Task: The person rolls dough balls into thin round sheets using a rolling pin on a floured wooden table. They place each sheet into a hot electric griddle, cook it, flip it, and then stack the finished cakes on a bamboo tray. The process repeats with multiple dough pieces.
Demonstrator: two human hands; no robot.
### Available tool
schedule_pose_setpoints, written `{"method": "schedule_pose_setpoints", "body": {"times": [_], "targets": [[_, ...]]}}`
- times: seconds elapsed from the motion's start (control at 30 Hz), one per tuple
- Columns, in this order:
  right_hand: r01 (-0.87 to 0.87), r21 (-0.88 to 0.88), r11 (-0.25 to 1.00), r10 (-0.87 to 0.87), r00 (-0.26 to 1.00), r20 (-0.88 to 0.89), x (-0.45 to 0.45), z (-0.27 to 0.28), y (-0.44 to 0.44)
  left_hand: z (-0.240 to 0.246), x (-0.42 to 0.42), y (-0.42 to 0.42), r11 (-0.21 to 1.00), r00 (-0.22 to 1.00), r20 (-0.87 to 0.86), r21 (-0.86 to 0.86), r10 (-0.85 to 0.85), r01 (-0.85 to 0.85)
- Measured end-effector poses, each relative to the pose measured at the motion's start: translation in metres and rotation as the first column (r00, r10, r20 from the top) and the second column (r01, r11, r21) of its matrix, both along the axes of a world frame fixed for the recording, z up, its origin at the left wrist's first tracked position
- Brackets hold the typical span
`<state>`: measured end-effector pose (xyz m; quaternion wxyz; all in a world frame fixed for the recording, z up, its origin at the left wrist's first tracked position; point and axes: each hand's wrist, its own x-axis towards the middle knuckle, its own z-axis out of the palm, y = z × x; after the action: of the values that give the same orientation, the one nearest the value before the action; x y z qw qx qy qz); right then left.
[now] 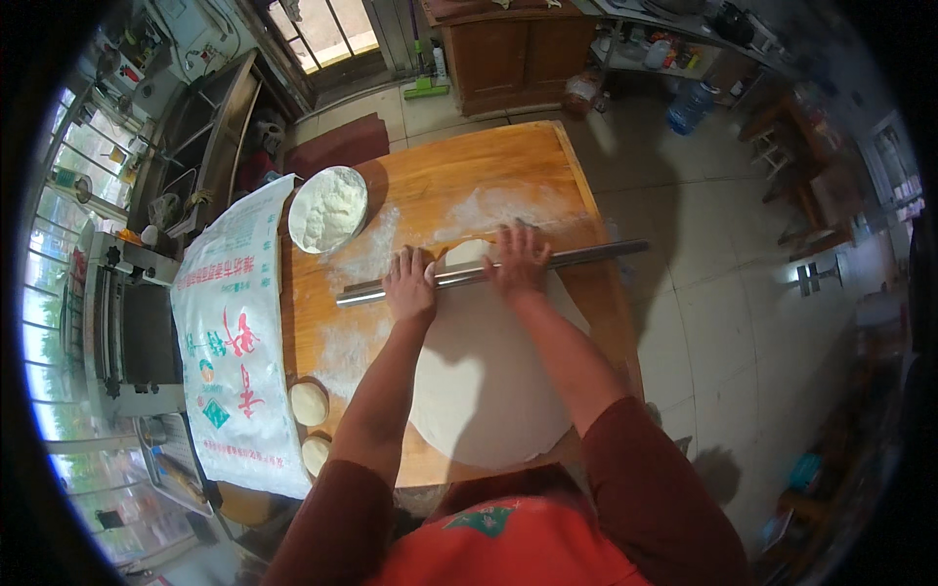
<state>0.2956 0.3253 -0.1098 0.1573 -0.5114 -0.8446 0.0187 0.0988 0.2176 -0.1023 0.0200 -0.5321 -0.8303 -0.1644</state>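
A large thin sheet of dough lies on the floured wooden board, reaching toward its near edge. Across its far part runs a long metal rolling pin, slanting up to the right past the board's edge. My left hand is laid over the pin near its left end. Farther right, my right hand is on it too, fingers spread forward. A bit of dough shows beyond the pin between both hands. Two round dough pieces sit at the board's left edge, one partly hidden by my left arm.
A bowl of flour stands at the board's far left corner. Beside the board lies a printed flour sack, with a roller machine further left. A wooden cabinet, green floor squeegee and blue water jug are beyond.
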Motion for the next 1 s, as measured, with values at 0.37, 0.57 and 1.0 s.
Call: {"method": "schedule_pose_setpoints", "body": {"times": [0.37, 0.57, 1.0], "targets": [[0.158, -0.368, 0.916, -0.119, 0.985, 0.127, 0.345, 0.051, -0.4, 0.029, 0.06, -0.317, 0.918, 0.919, 0.232, -0.166, -0.319, 0.36], [0.074, -0.754, 0.653, -0.19, 0.98, -0.068, 0.329, 0.054, -0.477, 0.045, 0.044, -0.281, 0.886, 0.896, 0.25, -0.199, -0.366, 0.418], [0.341, -0.838, 0.426, -0.584, 0.811, 0.033, 0.399, 0.035, -0.422, 0.014, 0.376, -0.01, 0.21, 0.173, 0.167, 0.236, -0.971, 0.949]]}}
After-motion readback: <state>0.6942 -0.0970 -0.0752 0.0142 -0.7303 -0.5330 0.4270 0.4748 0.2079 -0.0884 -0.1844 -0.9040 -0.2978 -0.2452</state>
